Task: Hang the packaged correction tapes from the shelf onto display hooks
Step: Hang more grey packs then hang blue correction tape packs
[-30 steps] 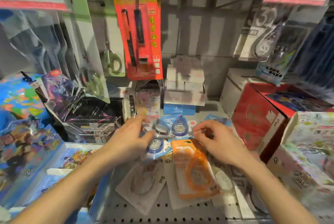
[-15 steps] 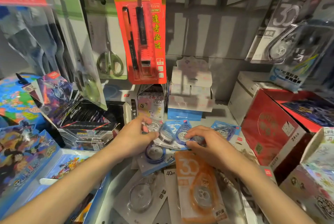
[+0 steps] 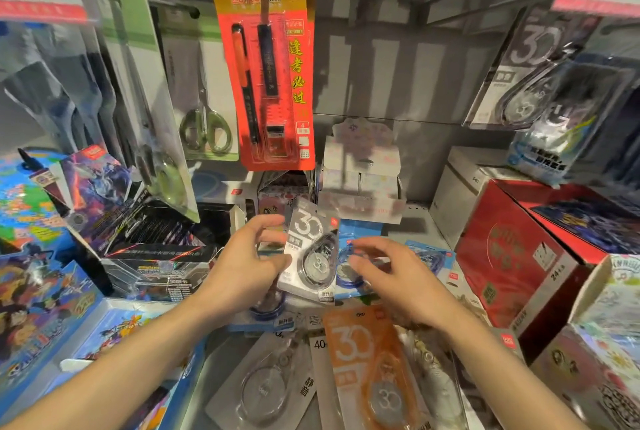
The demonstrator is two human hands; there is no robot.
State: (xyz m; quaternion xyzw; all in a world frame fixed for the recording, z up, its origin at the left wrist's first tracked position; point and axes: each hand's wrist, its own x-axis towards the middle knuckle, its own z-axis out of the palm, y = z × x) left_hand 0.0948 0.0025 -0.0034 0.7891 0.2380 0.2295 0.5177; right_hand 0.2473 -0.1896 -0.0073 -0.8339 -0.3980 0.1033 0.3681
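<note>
The head view shows two bare hands over a cluttered shelf [image 3: 420, 221]. The left hand [image 3: 247, 261] pinches one grey correction tape pack [image 3: 310, 253] by its left edge, thumb and fingers curled on it, and holds it tilted just above the pile. The right hand [image 3: 398, 277] hovers just beside that pack with its fingers spread and loosely bent, holding nothing. On the shelf below lie one orange pack [image 3: 367, 363], one clear pack [image 3: 266, 384] left of it, and at least two blue packs [image 3: 429, 256] behind the hands; others in the pile are too covered to count. Up on hooks at the right hang two more tape packs [image 3: 526, 83], one in front of the other. At upper centre hangs one red pen card [image 3: 266, 65], with one pair of carded scissors [image 3: 204, 124] to its left. One red box [image 3: 516, 253] stands at the right.
</note>
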